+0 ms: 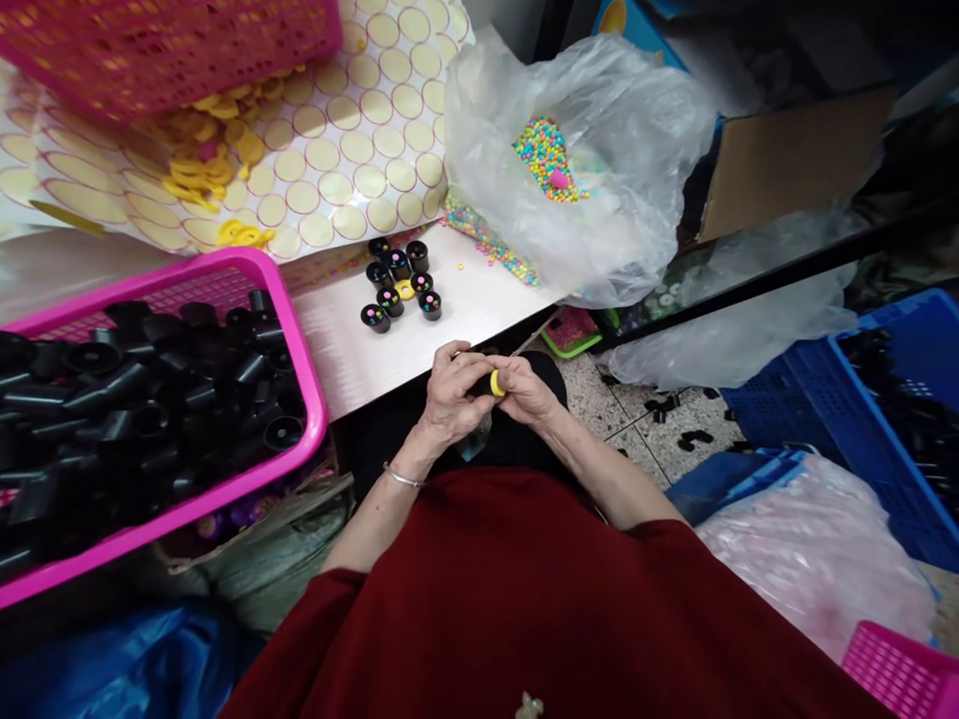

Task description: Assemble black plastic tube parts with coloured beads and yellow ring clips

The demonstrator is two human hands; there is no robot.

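1. The small, round, bright-yellow piece, apparently plastic (496,382), is between the two hands, over the lap, just off the near edge of the white-topped table (360,364).
2. The right hand (528,391) has thumb and fingertips clamped on it; a light, even pinch should serve best, since something so small could slip.
3. The left hand (454,389) has its fingers curled, tips at the piece's side. Whether they grip it or something hidden behind is too obscured to judge; bracing squarely from that side would likely steady it.
4. Working over the tabletop seems safer: a drop here could reach the speckled tile floor (644,449).
5. Give the short, black, cylindrical cups with coloured beads (397,264), clustered around a flat yellow ring (405,290), room; a bump could spill them.
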